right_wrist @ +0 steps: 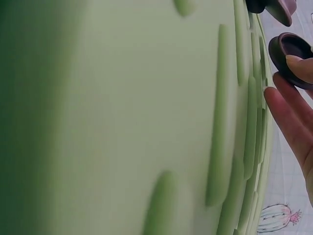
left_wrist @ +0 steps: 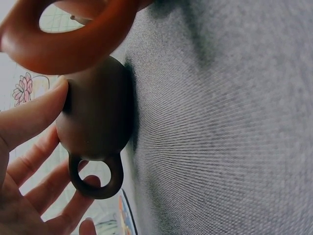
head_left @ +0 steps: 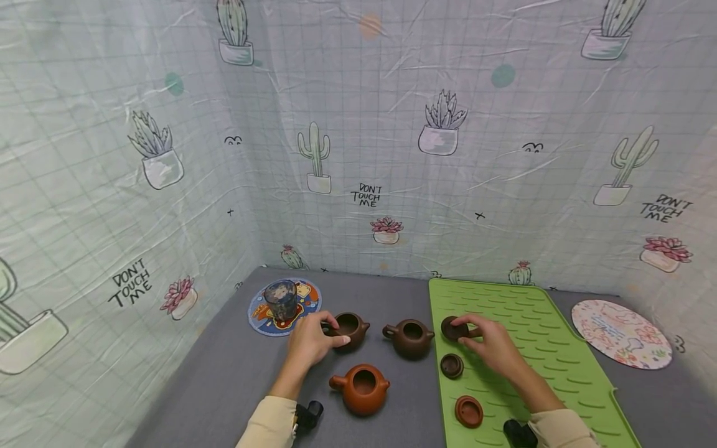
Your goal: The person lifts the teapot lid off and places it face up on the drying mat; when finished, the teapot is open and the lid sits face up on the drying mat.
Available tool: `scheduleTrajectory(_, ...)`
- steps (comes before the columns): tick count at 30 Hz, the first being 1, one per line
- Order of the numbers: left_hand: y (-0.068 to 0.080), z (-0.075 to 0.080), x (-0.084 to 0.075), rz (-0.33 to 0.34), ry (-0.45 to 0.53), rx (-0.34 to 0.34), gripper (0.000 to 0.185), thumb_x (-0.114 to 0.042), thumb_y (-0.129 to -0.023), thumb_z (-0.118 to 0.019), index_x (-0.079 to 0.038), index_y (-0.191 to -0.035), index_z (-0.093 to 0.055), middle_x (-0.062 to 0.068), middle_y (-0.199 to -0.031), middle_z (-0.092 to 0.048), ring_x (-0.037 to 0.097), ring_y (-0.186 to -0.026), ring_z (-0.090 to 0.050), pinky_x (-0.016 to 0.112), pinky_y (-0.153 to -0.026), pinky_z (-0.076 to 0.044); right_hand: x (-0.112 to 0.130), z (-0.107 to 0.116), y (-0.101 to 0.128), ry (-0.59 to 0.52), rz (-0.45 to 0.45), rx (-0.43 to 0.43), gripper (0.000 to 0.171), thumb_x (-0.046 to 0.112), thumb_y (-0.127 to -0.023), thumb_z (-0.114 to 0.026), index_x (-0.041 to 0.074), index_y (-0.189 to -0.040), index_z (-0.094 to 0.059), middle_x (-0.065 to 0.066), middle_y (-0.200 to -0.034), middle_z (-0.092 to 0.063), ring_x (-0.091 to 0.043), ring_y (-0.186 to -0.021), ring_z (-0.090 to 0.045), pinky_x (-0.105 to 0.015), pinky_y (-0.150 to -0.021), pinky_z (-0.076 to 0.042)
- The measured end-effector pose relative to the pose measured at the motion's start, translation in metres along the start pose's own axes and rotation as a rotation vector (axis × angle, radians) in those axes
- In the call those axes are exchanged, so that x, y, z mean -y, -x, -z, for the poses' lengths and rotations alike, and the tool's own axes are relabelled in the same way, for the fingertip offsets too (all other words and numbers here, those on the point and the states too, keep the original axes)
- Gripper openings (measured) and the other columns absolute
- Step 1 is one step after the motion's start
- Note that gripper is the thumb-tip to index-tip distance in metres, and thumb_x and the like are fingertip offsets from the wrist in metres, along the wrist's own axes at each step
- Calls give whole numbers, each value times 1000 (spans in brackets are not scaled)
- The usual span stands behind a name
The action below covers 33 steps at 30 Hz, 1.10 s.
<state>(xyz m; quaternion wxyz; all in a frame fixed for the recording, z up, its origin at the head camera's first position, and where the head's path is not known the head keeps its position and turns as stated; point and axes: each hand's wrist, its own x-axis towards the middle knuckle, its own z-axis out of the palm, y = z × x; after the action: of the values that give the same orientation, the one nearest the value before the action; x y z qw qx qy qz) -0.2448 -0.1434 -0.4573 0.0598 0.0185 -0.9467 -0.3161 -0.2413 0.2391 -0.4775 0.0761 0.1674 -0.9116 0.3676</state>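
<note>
— Teapot, dark brown and lidless, sits near the grey table's far left corner in my head view; my left hand curls round it.
— And the right hand?
— Fingers pinch a dark lid at the green mat's left edge.
— Wrist views?
— Left: fingers cup the teapot, one finger against its handle. Right: fingertips touch the lid.

staged tabletop booth w/ cactus-print backdrop
</note>
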Motion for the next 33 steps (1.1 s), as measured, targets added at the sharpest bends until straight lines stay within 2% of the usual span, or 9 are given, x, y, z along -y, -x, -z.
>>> scheduleTrajectory(8, 1, 0, -2, 7, 6, 4, 31, -39, -70, -94, -26, -83, -69, 4, -103, -74, 25, -93, -67, 40, -70, -48, -1, 2, 0, 25, -8, 67, 36, -4, -86, -74, 13, -117, -70, -18, -126, -70, -30, -95, -77, -26, -72, -58)
scheduleTrajectory(15, 0, -1, 0, -28, 6, -13, 31, -39, -68, -94, -24, -81, -70, 3, -98, -74, 24, -91, -67, 41, -72, -48, 2, 2, -2, 40, -15, 100, 36, -4, -86, -75, 12, -118, -69, -18, -127, -70, -28, -94, -76, -31, -75, -59)
scheduleTrajectory(20, 0, 0, 1, -28, 4, -13, 31, -39, -69, -94, -24, -82, -70, 4, -100, -74, 25, -93, -67, 42, -73, -48, 2, 3, -4, 41, -18, 118, 36, -4, -87, -74, 13, -118, -68, -17, -128, -70, -27, -94, -77, -33, -76, -60)
scheduleTrajectory(26, 0, -1, 1, -19, 7, -19, 30, -38, -69, -94, -26, -81, -69, 3, -100, -74, 25, -93, -67, 41, -73, -48, 4, 5, -7, 68, 27, 119, 33, -4, -86, -75, 11, -115, -68, -17, -124, -70, -32, -97, -76, -38, -79, -61)
scheduleTrajectory(33, 1, -2, 1, -11, 6, -12, 31, -39, -68, -94, -26, -81, -69, 2, -99, -74, 24, -91, -66, 40, -71, -47, 6, 7, -12, 150, 69, 121, 32, -3, -85, -77, 9, -113, -68, -12, -116, -73, -33, -103, -73, -33, -76, -60)
